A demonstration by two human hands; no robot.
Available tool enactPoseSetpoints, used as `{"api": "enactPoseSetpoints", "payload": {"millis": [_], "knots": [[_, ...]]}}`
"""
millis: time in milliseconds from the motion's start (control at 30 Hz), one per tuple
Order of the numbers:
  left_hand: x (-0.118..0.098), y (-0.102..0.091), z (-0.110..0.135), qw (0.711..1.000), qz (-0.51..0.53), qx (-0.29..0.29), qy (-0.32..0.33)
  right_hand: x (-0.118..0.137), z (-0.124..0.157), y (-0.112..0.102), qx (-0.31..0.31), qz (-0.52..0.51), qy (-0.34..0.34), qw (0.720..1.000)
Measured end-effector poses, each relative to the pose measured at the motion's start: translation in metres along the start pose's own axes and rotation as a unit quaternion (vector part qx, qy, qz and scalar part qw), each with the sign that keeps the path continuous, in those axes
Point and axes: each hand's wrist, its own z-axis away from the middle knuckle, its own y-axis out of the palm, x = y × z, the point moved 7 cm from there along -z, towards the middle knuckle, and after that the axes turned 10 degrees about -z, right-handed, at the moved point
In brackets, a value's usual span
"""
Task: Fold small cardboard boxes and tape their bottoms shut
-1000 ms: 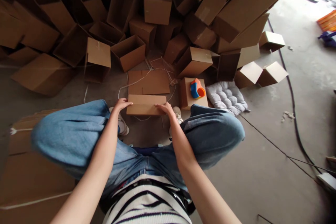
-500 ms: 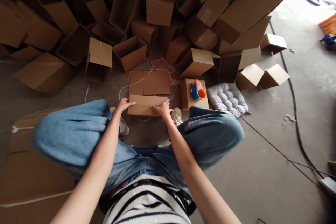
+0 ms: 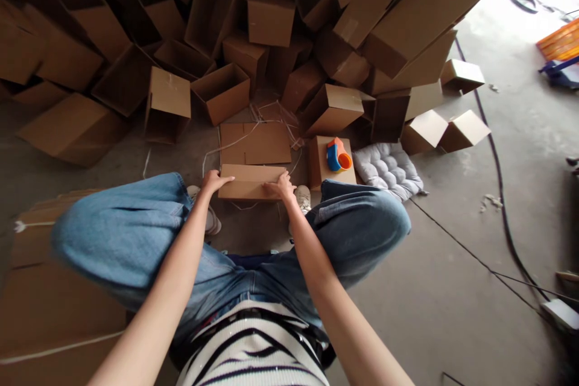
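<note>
A small cardboard box [image 3: 251,190] lies between my feet, its upper flaps folded over. My left hand [image 3: 211,182] grips its left end, with the thumb along the top and the fingers hidden at the side. At the right end my right hand [image 3: 283,186] holds the same box, thumb pointing inward and fingers over the far corner. Just beyond it, a flattened cardboard piece [image 3: 256,143] rests on the floor. An orange and blue tape dispenser [image 3: 335,155] sits on another cardboard box [image 3: 317,163], to the right of my right hand.
Many cardboard boxes [image 3: 270,15] are heaped across the far side. Loose white strapping [image 3: 216,149] trails over the floor. A grey tufted cushion [image 3: 389,170] lies at the right, near a black cable [image 3: 500,181]. Flat cardboard [image 3: 58,307] is stacked at my left.
The view has turned slightly, so the surroundings sit a little further left. Both hands keep their grip on the box, which has hardly moved.
</note>
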Motion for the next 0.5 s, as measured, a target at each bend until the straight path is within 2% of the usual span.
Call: {"api": "enactPoseSetpoints", "payload": {"millis": [233, 500], "knots": [[0.0, -0.002, 0.0, 1.0, -0.006, -0.002, 0.003, -0.002, 0.001, -0.006, -0.007, 0.022, -0.006, 1.0], [0.009, 0.008, -0.015, 0.999, 0.009, 0.016, 0.039, -0.009, -0.005, -0.011, -0.022, 0.013, -0.017, 1.0]]}}
